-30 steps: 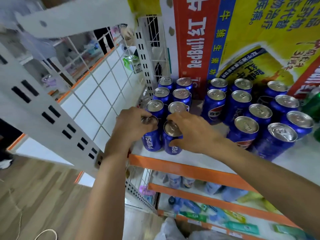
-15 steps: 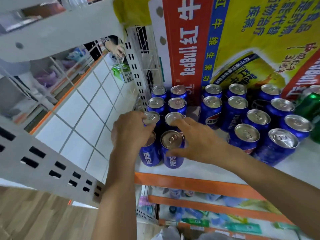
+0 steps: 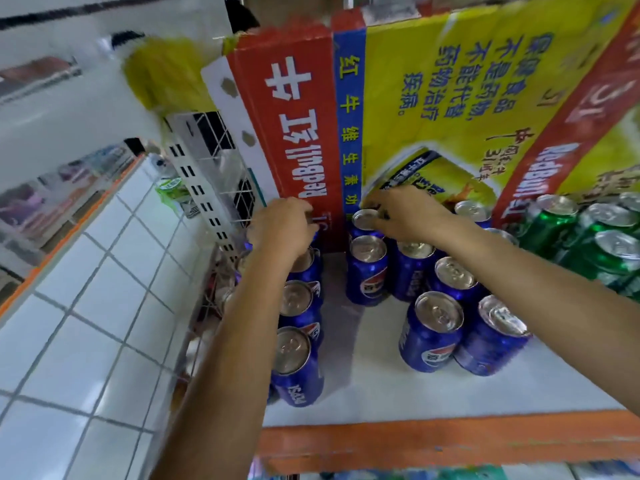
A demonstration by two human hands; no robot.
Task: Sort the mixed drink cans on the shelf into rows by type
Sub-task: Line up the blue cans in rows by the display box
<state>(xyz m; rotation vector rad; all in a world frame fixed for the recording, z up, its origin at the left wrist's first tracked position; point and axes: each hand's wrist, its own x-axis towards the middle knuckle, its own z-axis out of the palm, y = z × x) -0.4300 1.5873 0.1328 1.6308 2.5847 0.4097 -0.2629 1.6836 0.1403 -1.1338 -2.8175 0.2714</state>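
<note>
Blue Pepsi cans stand on the white shelf [image 3: 363,386] in two groups. A left column runs front to back, with its front can [image 3: 294,362] near the edge. A looser cluster [image 3: 436,327] stands to the right. My left hand [image 3: 284,226] is curled over the top of a can at the back of the left column; that can is mostly hidden. My right hand [image 3: 405,213] pinches the rim of the rearmost blue can [image 3: 365,220] in the right group. Green cans [image 3: 609,251] stand at the far right.
A large Red Bull carton [image 3: 433,98] stands upright directly behind the cans. The shelf's orange front edge [image 3: 415,441] runs below. A white perforated upright [image 3: 201,188] and wire side panel border the left. Tiled floor [image 3: 86,306] lies beyond.
Both hands left the two front cans of the left rows and reached to the back of the shelf. The view shifted closer and to the right, bringing the green cans in.
</note>
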